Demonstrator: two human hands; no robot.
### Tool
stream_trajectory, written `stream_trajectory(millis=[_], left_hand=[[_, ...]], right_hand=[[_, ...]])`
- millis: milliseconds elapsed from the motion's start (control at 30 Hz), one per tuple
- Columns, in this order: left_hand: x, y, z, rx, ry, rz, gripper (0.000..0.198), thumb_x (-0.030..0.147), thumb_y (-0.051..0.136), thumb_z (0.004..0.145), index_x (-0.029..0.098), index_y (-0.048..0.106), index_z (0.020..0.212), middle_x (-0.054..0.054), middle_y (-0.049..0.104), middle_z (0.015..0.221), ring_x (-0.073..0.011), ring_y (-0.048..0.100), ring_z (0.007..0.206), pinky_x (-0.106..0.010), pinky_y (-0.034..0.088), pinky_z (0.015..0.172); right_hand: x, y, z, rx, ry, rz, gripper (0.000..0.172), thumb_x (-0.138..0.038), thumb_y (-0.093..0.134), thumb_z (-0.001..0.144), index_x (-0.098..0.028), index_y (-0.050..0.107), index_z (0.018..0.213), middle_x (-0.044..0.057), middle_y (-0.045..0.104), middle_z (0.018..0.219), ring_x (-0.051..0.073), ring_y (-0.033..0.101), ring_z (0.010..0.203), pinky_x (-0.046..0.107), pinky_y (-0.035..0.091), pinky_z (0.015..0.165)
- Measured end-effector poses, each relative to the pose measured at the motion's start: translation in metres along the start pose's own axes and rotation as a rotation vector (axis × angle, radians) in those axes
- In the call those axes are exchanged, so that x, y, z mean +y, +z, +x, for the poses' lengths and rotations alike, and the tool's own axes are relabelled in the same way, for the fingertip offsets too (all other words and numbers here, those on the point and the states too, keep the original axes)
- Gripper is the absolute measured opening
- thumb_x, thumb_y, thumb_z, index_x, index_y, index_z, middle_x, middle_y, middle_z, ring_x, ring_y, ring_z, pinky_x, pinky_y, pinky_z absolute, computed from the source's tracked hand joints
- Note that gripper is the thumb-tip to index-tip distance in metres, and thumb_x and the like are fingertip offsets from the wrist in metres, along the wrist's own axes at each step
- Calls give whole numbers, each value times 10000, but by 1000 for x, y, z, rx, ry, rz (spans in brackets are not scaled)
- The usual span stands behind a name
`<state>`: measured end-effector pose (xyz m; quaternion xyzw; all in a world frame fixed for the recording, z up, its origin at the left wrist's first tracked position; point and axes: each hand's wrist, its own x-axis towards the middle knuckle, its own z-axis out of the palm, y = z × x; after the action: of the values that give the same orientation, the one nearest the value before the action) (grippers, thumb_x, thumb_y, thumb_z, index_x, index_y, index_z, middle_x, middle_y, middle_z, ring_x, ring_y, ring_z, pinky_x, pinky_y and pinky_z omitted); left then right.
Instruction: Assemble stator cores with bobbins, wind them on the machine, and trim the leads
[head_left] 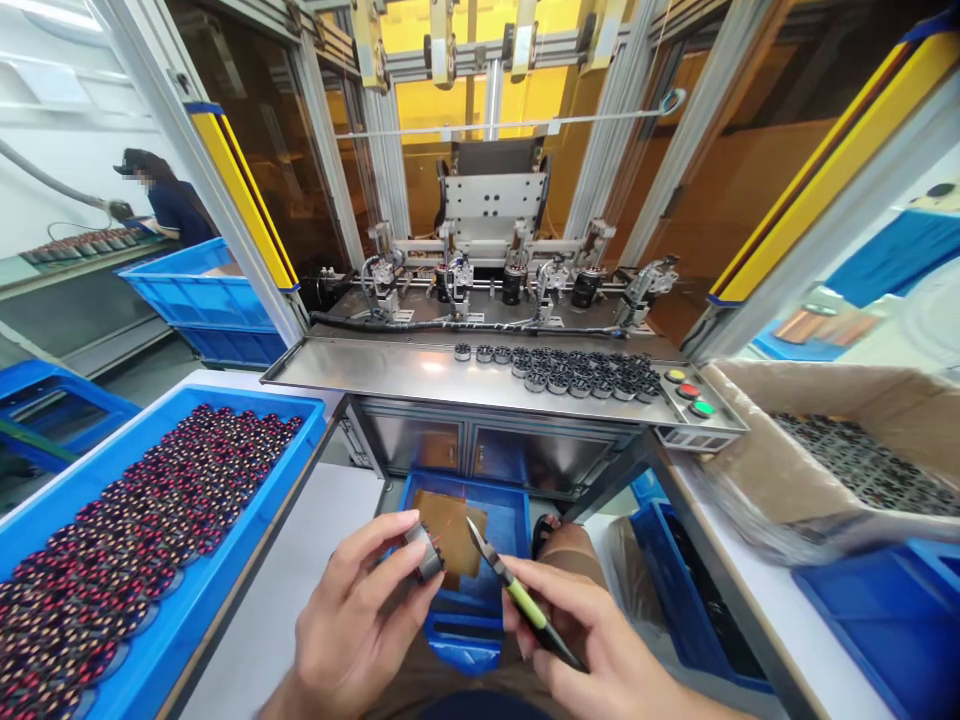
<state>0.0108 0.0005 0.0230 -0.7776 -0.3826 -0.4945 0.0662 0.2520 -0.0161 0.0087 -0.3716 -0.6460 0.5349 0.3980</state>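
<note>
My left hand is closed around a small motor stator, a grey ring with black toothed edges, gripped between thumb and fingertips. Thin red wire shows at its open face. In my right hand is a pair of nippers with green and black handles. Their pointed jaws aim up and left, a short distance right of the stator and apart from it. Below both hands sits a blue bin with a piece of brown cardboard in it.
Ahead, a metal ledge carries several black stators and, at its right end, coloured buttons. Behind it stands a winding machine. Left, a blue crate holds wound stators; right, a lined box holds parts. Another person sits far left.
</note>
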Motion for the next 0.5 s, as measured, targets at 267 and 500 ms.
stream_trajectory(millis=[267, 500], left_hand=[[-4, 7, -7, 61, -76, -206, 691, -31, 734, 742, 244, 544, 1347, -74, 765, 1098, -234, 740, 1023, -360, 633, 907], [-4, 6, -19, 44, -162, -261, 583, 0, 750, 746, 223, 609, 1266, -92, 774, 1073, -262, 733, 1043, -405, 641, 894]], right_hand=[[-3, -1, -9, -192, 58, 267, 673, -87, 591, 768, -280, 547, 1411, 81, 656, 1083, 172, 669, 966, 371, 539, 915], [-2, 4, -7, -205, 19, 263, 764, -9, 538, 722, -276, 506, 1437, 71, 657, 1074, 167, 669, 966, 367, 546, 899]])
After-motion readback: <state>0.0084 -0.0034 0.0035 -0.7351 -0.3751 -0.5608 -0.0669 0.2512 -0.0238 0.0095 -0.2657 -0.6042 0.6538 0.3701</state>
